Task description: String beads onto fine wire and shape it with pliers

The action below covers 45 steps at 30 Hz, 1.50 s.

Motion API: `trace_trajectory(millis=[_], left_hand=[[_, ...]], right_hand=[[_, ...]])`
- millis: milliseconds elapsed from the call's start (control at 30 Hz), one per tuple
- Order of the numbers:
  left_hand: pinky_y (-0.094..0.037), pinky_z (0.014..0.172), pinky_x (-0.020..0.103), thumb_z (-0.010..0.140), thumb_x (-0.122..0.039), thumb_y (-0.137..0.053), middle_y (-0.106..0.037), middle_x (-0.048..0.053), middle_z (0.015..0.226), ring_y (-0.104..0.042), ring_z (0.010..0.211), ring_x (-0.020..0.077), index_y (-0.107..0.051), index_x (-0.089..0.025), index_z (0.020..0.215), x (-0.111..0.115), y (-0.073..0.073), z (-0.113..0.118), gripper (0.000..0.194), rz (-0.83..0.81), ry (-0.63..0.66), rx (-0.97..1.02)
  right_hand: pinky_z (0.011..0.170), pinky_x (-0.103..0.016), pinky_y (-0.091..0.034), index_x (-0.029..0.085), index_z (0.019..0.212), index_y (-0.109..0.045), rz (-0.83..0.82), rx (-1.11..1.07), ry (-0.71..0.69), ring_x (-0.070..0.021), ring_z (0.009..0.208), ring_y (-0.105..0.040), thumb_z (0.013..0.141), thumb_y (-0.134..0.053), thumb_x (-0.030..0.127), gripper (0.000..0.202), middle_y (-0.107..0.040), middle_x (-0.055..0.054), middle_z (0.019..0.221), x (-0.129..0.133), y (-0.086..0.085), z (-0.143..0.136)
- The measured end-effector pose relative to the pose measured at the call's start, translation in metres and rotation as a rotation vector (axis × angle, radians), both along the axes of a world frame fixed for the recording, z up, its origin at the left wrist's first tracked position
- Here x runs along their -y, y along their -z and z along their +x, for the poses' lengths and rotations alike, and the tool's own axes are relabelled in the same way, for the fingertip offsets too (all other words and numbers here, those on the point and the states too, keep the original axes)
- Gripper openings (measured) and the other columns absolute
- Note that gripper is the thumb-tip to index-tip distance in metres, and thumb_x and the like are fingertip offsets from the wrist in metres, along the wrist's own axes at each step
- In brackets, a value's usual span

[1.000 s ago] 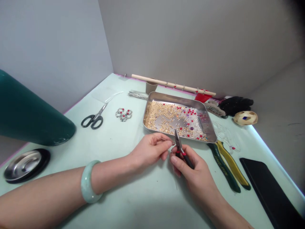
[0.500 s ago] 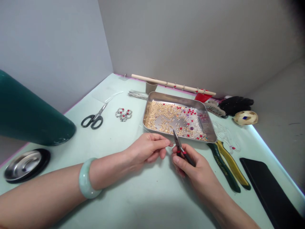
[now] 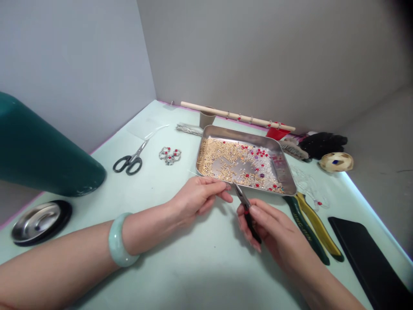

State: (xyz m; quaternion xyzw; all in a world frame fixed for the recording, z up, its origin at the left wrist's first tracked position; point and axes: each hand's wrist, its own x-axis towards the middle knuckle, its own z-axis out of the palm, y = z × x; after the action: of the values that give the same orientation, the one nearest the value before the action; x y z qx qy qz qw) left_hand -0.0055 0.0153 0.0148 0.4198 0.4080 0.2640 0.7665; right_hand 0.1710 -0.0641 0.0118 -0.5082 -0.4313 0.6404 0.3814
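Note:
Between the thumb and fingers of my left hand (image 3: 203,193) a thin wire (image 3: 192,173) is pinched; its pale end sticks out past the knuckles, and most of it is hidden. My right hand (image 3: 274,219) grips small needle-nose pliers (image 3: 241,196) with black handles. Their jaws point up and left, close to my left fingertips; whether they clamp the wire is too small to tell. Just beyond both hands lies a metal tray (image 3: 286,170) holding gold, clear and red beads.
Scissors (image 3: 130,163) and beaded wire rings (image 3: 170,156) lie left of the tray. Behind it are a wooden dowel (image 3: 200,107) with rings, a cup (image 3: 206,119) and wires (image 3: 189,129). Large pliers (image 3: 318,224) and a black flat object (image 3: 361,249) sit right; a green cylinder (image 3: 48,150) stands left.
My right hand has turned and shifted slightly down and right, with the pliers more upright and their handles lower. The fingers of my left hand have straightened a little.

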Motion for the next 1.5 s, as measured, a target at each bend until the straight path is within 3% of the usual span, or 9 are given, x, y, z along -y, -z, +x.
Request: trace_trajectory(millis=[100,233,433,567,700,867,1000,1267,1500], left_hand=[[-0.009,0.036,0.023,0.084,-0.032,-0.059,-0.045,-0.006,0.041,-0.020,0.030,0.0014,-0.067,-0.012,0.073,-0.001,-0.001,0.000,0.025,0.043,-0.030,-0.070],[-0.011,0.036,0.024,0.083,-0.031,-0.059,-0.053,-0.003,0.052,-0.022,0.033,0.0016,-0.069,-0.013,0.076,0.000,-0.003,0.002,0.022,0.100,-0.085,-0.110],[-0.011,0.038,0.024,0.087,-0.033,-0.056,-0.030,-0.008,0.034,-0.022,0.032,0.0040,-0.068,-0.014,0.075,0.005,-0.008,0.004,0.025,0.159,-0.090,-0.110],[-0.012,0.038,0.023,0.087,-0.031,-0.057,-0.040,-0.007,0.039,-0.023,0.031,0.0022,-0.066,-0.013,0.075,0.007,-0.008,0.004,0.023,0.112,-0.101,-0.044],[-0.011,0.037,0.023,0.085,-0.032,-0.059,-0.062,-0.001,0.069,-0.024,0.032,-0.0014,-0.065,-0.013,0.079,0.009,-0.005,0.003,0.021,0.030,-0.107,0.037],[-0.011,0.035,0.021,0.083,-0.032,-0.060,-0.064,0.002,0.090,-0.024,0.033,-0.0029,-0.063,-0.013,0.081,0.010,-0.003,0.004,0.020,-0.041,-0.095,0.101],[-0.012,0.034,0.020,0.085,-0.032,-0.059,-0.063,0.002,0.089,-0.023,0.032,-0.0032,-0.062,-0.012,0.081,0.010,-0.002,0.004,0.020,-0.083,-0.066,0.161],[-0.010,0.033,0.018,0.084,-0.029,-0.059,-0.047,-0.005,0.059,-0.020,0.032,-0.0012,-0.063,-0.012,0.082,0.009,0.001,0.004,0.017,-0.181,-0.054,0.209],[-0.010,0.032,0.018,0.083,-0.029,-0.060,-0.058,-0.001,0.072,-0.019,0.033,-0.0025,-0.064,-0.011,0.084,0.010,0.000,0.004,0.018,-0.223,-0.055,0.218]], right_hand=[[0.050,-0.025,-0.038,0.019,0.089,-0.056,0.048,0.192,0.008,-0.0132,0.060,-0.048,0.091,-0.047,0.046,0.028,-0.056,-0.001,0.073,0.002,-0.006,0.004],[0.061,-0.028,-0.040,0.021,0.093,-0.057,0.222,0.509,0.168,-0.0141,0.066,-0.051,0.092,-0.048,0.046,0.027,-0.059,-0.001,0.079,0.009,-0.011,0.003],[0.054,-0.028,-0.044,0.019,0.094,-0.057,0.065,0.137,0.025,-0.0143,0.062,-0.053,0.093,-0.044,0.046,0.030,-0.059,-0.002,0.076,0.016,-0.002,-0.016],[0.055,-0.029,-0.046,0.017,0.092,-0.057,0.011,0.068,0.085,-0.0139,0.060,-0.054,0.093,-0.044,0.046,0.032,-0.060,-0.004,0.075,0.014,0.008,-0.024],[0.054,-0.028,-0.046,0.016,0.092,-0.057,0.007,0.037,0.137,-0.0142,0.061,-0.054,0.092,-0.046,0.046,0.031,-0.059,-0.003,0.074,0.014,0.012,-0.025],[0.052,-0.028,-0.047,0.017,0.092,-0.057,-0.021,-0.021,0.154,-0.0149,0.061,-0.055,0.092,-0.047,0.045,0.030,-0.059,-0.003,0.074,0.013,0.013,-0.026],[0.050,-0.029,-0.047,0.016,0.092,-0.058,-0.039,-0.104,0.151,-0.0151,0.059,-0.055,0.091,-0.048,0.044,0.030,-0.060,-0.004,0.073,0.012,0.015,-0.026],[0.047,-0.027,-0.046,0.016,0.093,-0.058,-0.018,-0.083,0.164,-0.0140,0.058,-0.054,0.092,-0.047,0.043,0.029,-0.059,-0.003,0.074,0.011,0.020,-0.027],[0.048,-0.025,-0.044,0.016,0.093,-0.057,-0.008,-0.007,0.153,-0.0135,0.059,-0.052,0.092,-0.047,0.044,0.030,-0.058,-0.003,0.074,0.011,0.015,-0.028]])
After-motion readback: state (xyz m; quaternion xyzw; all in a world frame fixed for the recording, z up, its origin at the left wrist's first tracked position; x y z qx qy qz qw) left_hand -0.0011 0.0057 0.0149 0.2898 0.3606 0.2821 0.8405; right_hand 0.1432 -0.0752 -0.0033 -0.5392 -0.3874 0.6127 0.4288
